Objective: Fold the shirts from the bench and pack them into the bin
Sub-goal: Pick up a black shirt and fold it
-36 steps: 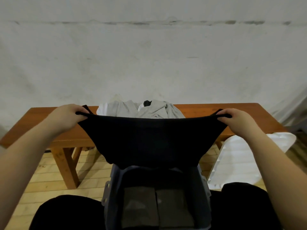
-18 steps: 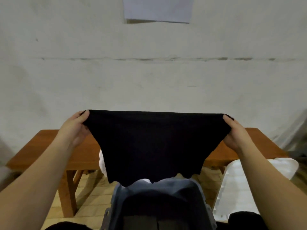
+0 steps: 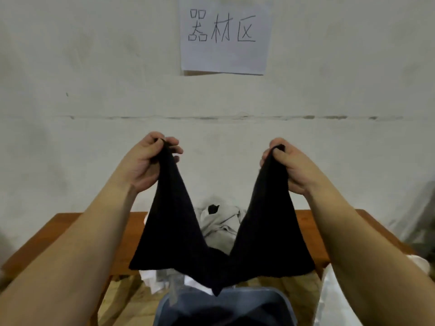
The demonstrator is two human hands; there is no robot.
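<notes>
I hold a black shirt (image 3: 221, 250) up in the air in front of the wall. My left hand (image 3: 146, 161) pinches one top corner, my right hand (image 3: 289, 165) pinches the other, and the cloth sags in a deep V between them. Its lower edge hangs just above the grey bin (image 3: 277, 300) at the bottom of the view. Behind the shirt, a heap of light grey and white shirts (image 3: 219, 222) lies on the brown wooden bench (image 3: 70, 231). The bin's inside is dark and mostly out of frame.
A white plastic piece (image 3: 334, 300) stands at the lower right beside the bin. A paper sign (image 3: 226, 34) with handwritten characters hangs on the white wall. Pale wooden floor shows under the bench.
My hands have risen and come closer together, so the taut top edge of the black shirt now sags into a V. The view has tilted up, showing the sign.
</notes>
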